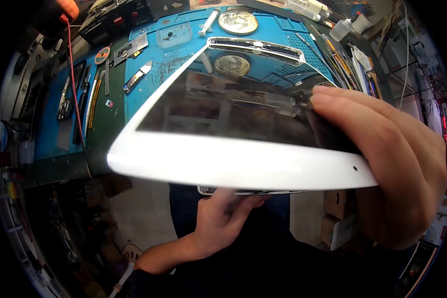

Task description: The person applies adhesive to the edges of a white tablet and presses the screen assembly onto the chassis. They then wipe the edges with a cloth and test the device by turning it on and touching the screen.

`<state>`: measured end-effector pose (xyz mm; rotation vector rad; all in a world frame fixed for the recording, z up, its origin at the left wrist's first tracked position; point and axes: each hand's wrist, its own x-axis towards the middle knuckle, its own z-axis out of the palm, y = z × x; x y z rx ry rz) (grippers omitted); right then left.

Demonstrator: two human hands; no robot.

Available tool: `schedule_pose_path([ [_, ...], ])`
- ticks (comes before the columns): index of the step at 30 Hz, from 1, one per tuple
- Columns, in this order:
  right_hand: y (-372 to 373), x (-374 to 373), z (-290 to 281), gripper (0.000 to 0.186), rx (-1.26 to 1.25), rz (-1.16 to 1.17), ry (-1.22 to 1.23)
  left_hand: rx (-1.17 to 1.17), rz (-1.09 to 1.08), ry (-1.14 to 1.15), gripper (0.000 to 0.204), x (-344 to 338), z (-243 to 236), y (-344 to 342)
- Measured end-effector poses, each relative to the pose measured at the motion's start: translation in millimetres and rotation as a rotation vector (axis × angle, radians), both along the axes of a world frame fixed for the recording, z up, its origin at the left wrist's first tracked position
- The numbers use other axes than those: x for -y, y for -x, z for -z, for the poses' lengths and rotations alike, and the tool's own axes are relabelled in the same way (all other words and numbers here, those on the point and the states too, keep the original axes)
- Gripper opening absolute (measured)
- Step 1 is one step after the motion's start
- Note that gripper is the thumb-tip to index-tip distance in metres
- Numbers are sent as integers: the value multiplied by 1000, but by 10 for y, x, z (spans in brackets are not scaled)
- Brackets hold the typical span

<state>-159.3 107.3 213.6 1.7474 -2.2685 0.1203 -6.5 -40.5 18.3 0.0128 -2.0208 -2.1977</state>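
A tablet screen [243, 116] with a white border and dark, reflective glass is raised close in front of me, its near edge tilted up. My right hand [390, 134] grips it at the right side, with fingertips resting on the glass. Beneath it shows the tablet body [256, 45], whose far rim with inner parts sticks out past the screen. The rest of the body is mostly hidden by the screen. Below the screen's near edge, my left hand [221, 216] is closed on the near edge of the body, its fingertips partly hidden.
On the blue mat [154, 99] are a syringe [209, 22], a round tin [238, 23], a clear tray [174, 36] and a small circuit part [138, 77]. Tweezers and pen-like tools [340, 59] lie to the right. A red cable [74, 94] hangs at left.
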Motion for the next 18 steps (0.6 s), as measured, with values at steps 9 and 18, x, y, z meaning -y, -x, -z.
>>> schedule_pose_path([
  [9,55,47,60,32,22,-9,65,-76,-57,101,60,10,152,-13],
  [18,-32,-26,240,28,-45,-8,151,-239,-370,217,46,258,424,-292],
])
